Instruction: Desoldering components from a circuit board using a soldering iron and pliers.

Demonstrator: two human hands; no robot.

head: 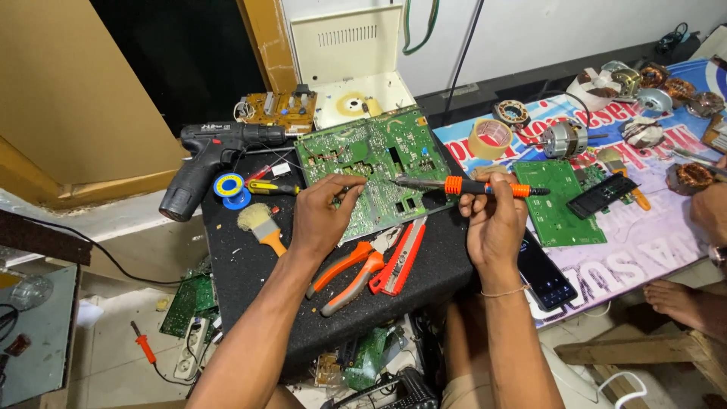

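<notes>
1. A large green printed circuit board (371, 163), rectangular and dense with small solder points and dark slots, lies solder side up and slightly tilted on the black foam-topped counter (250, 265), just above the centre of the frame. Its far right corner reaches toward the upper middle of the frame.
2. A slim soldering iron with a black handle and orange collars (473, 185) lies almost level, right of centre. Its metal tip points left and meets the board's right half near a dark slot, while its handle end points toward the right of the frame.
</notes>
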